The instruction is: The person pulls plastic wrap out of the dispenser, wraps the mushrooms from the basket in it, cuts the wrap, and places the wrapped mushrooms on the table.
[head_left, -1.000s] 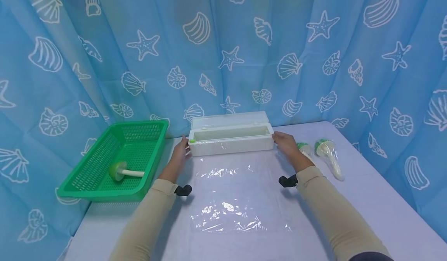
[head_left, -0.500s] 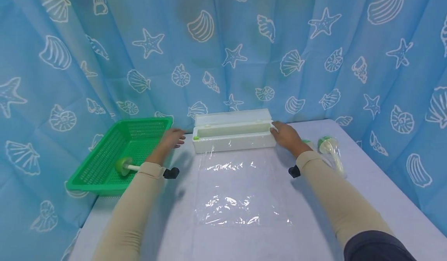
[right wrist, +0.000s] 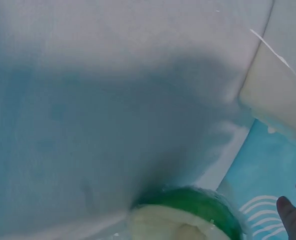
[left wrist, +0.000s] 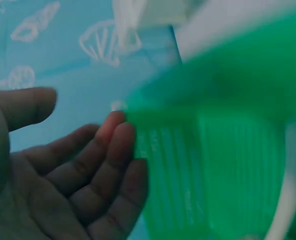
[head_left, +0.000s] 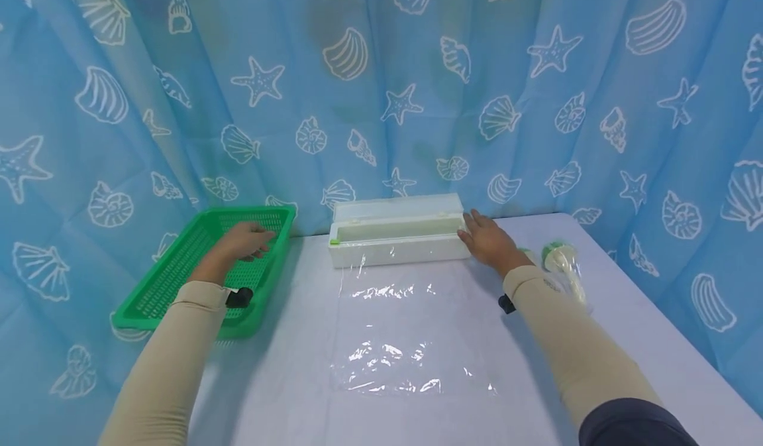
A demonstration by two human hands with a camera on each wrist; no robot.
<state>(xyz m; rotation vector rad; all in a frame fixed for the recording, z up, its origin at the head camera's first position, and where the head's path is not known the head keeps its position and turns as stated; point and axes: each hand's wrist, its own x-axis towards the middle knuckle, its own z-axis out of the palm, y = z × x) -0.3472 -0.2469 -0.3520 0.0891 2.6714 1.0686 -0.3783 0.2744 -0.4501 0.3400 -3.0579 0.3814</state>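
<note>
At the table's back edge, head view: the right hand [head_left: 489, 239] rests flat against the cling-film dispenser box [head_left: 398, 236]; the left hand [head_left: 241, 242], relaxed and empty, hovers over the green basket [head_left: 179, 270]. Left wrist view: fingers [left wrist: 95, 165] loosely spread. Judged step: reaching into the basket; next, a downward grasp.

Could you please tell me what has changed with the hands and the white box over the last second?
The left hand let go of the left end of the white box and moved left, now open over the green basket. The right hand stayed against the box's right end. The box, the plastic film sheet and the wrapped toy mushroom kept their places.
</note>
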